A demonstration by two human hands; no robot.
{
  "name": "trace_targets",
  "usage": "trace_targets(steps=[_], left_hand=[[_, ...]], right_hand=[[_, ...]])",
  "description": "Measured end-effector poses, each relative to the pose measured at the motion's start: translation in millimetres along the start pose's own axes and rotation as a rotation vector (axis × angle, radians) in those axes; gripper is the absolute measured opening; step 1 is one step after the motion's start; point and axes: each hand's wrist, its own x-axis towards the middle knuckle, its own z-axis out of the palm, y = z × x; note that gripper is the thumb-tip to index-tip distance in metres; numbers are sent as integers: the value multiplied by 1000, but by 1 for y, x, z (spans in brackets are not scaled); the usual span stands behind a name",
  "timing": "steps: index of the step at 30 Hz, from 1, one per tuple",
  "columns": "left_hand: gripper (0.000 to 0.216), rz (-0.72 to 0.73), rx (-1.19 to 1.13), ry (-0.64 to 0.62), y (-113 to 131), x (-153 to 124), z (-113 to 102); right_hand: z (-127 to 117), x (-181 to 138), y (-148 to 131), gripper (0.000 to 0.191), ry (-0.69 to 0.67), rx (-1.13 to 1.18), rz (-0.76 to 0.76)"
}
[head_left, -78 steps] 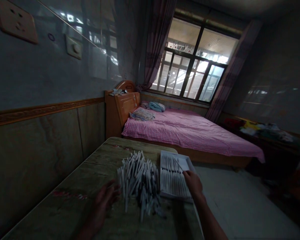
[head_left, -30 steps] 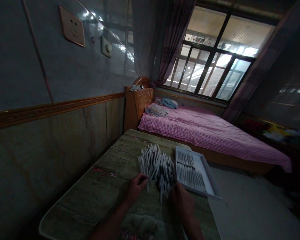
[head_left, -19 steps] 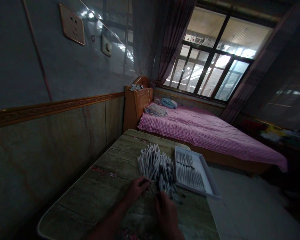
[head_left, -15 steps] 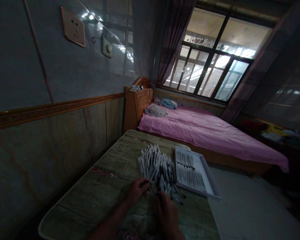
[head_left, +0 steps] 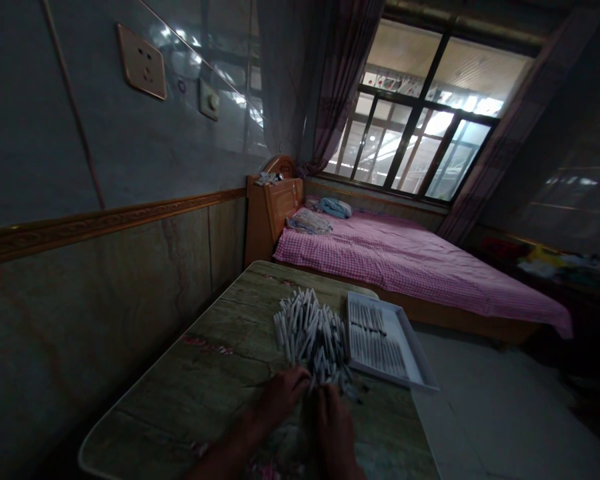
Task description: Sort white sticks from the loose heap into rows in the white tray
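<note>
A loose heap of slim white and grey pens point(head_left: 307, 327) with dark parts lies on the table, just beyond my hands. My left hand point(head_left: 285, 392) reaches in at the heap's near edge, fingers bent and pinched. Beside it, my right hand point(head_left: 333, 417) is curled with its fingertips close to the left ones. A slim pen-like stick seems to sit between the fingertips, but dimness and the fingers hide most of it. To the right, a shallow white tray point(head_left: 423, 360) holds pens laid side by side in two rows.
The wood-patterned table point(head_left: 180, 393) has rounded corners and stands near a tiled wall point(head_left: 145, 287). Beyond it is a bed point(head_left: 405, 253) with a pink checked sheet and a wooden headboard point(head_left: 275, 200). Pale floor point(head_left: 465, 400) shows at the right.
My hands have come closer together, the left one moving slightly right and down. The thin dark stick seen between them before is now mostly hidden. The view has shifted slightly.
</note>
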Motion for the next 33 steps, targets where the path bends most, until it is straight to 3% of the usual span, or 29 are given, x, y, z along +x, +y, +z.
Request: trace_targets(steps=[6, 9, 14, 19, 23, 33], left_hand=[[12, -108, 140, 14, 6, 3, 9], [18, -137, 101, 36, 3, 3, 13], [24, -202, -325, 195, -11, 6, 14], [48, -302, -853, 413, -22, 11, -3], [41, -351, -1159, 469, -20, 8, -16], [31, -342, -1289, 421, -20, 7, -18]], right_hand=[[5, 4, 3, 45, -23, 158, 23], [2, 4, 5, 42, -35, 226, 42], [-4, 3, 3, 41, 25, 307, 58], [-4, 2, 7, 43, 77, 329, 92], [-4, -2, 9, 45, 26, 308, 78], [-7, -5, 3, 41, -58, 229, 36]])
